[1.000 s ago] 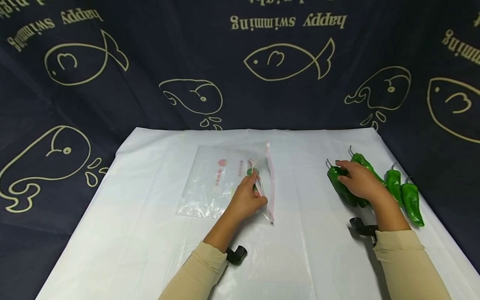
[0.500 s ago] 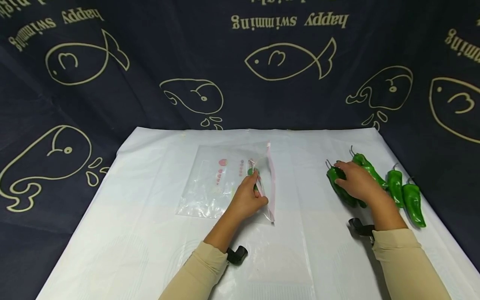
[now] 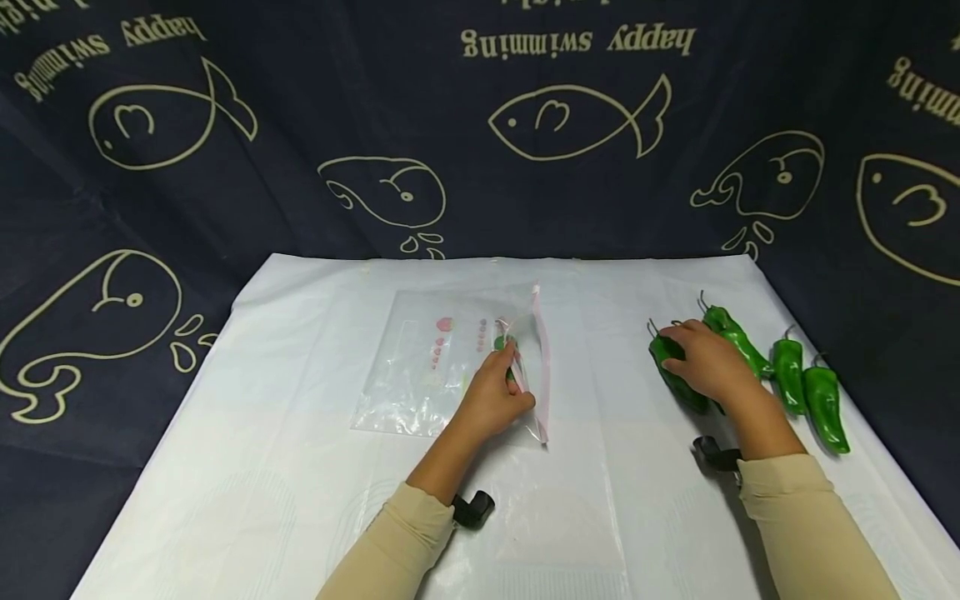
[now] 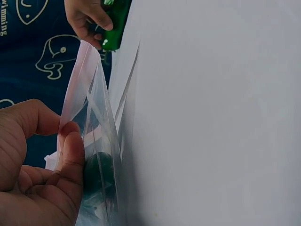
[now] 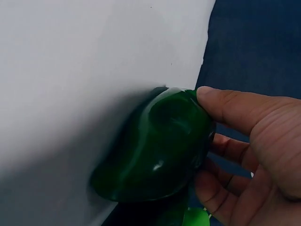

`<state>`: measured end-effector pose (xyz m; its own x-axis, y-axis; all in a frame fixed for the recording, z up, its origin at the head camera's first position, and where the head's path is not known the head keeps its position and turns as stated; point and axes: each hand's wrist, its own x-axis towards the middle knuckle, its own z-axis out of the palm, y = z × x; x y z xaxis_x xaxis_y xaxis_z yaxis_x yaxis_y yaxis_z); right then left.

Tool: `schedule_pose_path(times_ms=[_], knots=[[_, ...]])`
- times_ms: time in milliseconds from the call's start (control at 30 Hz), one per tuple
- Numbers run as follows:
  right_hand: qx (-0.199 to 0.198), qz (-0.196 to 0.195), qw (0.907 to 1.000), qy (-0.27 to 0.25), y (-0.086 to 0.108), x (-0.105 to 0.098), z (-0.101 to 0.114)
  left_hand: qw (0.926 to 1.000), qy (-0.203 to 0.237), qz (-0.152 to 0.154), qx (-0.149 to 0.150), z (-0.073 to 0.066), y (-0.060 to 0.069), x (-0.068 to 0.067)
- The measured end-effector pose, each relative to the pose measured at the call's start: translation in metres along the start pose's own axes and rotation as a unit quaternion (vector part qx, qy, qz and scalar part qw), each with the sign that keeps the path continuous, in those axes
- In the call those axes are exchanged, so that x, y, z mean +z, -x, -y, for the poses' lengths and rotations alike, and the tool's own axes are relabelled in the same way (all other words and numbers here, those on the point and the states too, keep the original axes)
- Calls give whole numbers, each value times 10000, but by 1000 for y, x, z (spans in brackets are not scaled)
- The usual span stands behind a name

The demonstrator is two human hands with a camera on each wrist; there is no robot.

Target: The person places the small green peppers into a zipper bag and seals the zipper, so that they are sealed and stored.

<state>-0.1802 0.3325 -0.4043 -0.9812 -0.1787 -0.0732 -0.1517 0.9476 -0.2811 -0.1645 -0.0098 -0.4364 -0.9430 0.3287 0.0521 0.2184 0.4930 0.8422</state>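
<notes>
Left of centre: clear plastic bag (image 3: 405, 392) flat on the white-covered table (image 3: 247, 483), shut end at left, small red fruit prints on top. Near its mouth a green thing (image 4: 99, 174) inside, by its look a pepper; count uncertain through the plastic.

Centre: left hand (image 3: 491, 400) pinching the pink strip (image 4: 81, 75) between thumb and fingers, mouth gaping toward the right, unsealed.

Right side: green pepper (image 3: 677, 385), leftmost of the loose group, stem toward the top; right hand (image 3: 708, 362) pinching it, thumb on one side, fingers on the other. Whether it is clear of the table, cannot tell. Another seems to lie partly hidden beneath that hand.

Farther right, untouched: upper pepper (image 3: 738, 336), slanting; then middle pepper (image 3: 787, 379); then outermost pepper (image 3: 825, 408), near the table's right edge.

Progress, my judgement: bagging begun, more left than done. Done: mouth open, probably one pepper in. Left: the gripped one, three in plain sight, any hidden one, presumably then sealing
</notes>
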Motion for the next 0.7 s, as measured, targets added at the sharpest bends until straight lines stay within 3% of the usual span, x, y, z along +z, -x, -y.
schedule_pose_path(times_ms=[700], knots=[[251,13,9995,206,0,-1,7,10000,94,-12,4,-1,2,0]])
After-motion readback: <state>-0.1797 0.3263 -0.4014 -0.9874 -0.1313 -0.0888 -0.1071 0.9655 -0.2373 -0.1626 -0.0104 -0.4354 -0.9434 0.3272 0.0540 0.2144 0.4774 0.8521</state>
